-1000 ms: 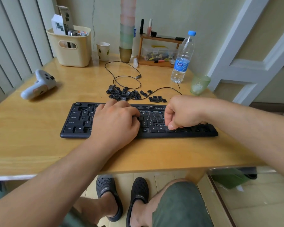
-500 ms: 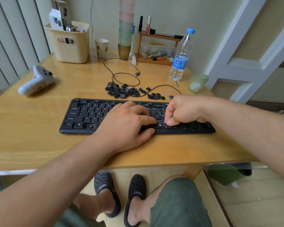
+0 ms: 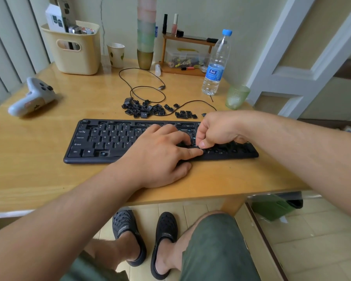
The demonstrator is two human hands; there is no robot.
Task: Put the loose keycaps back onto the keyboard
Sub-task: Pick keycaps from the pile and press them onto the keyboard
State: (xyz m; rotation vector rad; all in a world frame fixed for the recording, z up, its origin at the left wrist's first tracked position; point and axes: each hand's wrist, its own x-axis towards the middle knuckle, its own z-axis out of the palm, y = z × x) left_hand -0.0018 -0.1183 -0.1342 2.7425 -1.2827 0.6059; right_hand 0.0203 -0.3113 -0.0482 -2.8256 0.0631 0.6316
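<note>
A black keyboard (image 3: 101,142) lies across the wooden table, its left letter keys in place and several sockets bare along the top row. Behind it lies a pile of loose black keycaps (image 3: 144,109), with a smaller group (image 3: 185,114) to the right. My left hand (image 3: 160,155) rests flat on the keyboard's middle, fingers stretched out, the index tip touching the keys just below my right thumb. My right hand (image 3: 217,130) is curled over the right half, thumb and fingers pinching a small black keycap (image 3: 199,147) down against the keyboard; the cap is mostly hidden.
A black cable (image 3: 148,88) loops behind the keycaps. A white game controller (image 3: 31,98) lies at the left. At the back stand a cream basket (image 3: 75,55), a paper cup (image 3: 116,54), a stack of cups (image 3: 146,37), a small wooden shelf (image 3: 186,55), a water bottle (image 3: 216,65) and a green glass (image 3: 236,97).
My left hand has slid right along the keyboard and stretched its fingers out, uncovering the left letter keys. My right hand has stayed curled at the same spot.
</note>
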